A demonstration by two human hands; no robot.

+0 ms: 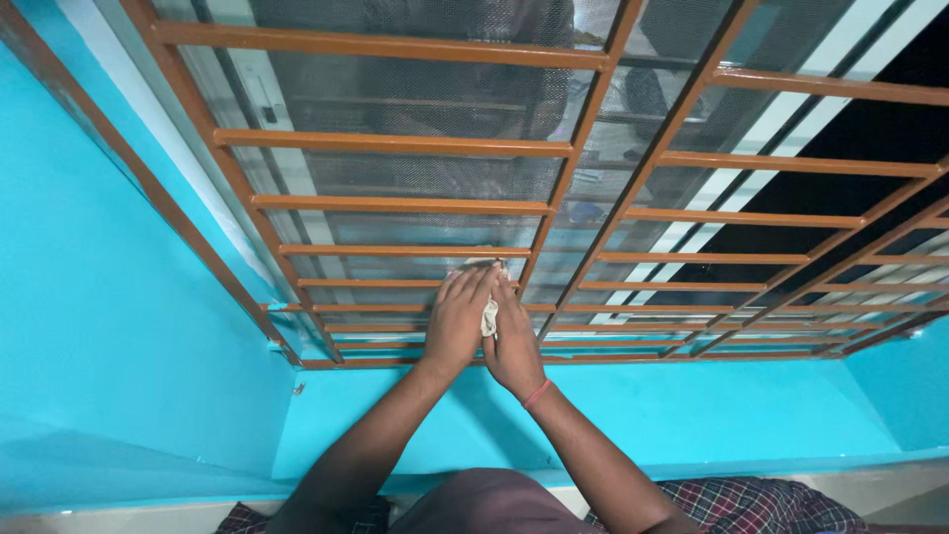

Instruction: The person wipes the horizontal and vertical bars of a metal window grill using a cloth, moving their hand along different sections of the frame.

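My left hand (458,318) and my right hand (514,341) are pressed together around a small pale cloth (488,314) at a lower bar of the orange window grille (395,205). Both hands hold the cloth against the bar, fingers pointing up. A bit of the cloth shows above the fingertips and between the palms. My right wrist wears a red band (536,394).
Behind the grille is a mesh screen and glass (425,99). Turquoise wall (109,297) lies to the left and a turquoise sill (672,415) runs below the window. My checked garment (751,504) shows at the bottom edge.
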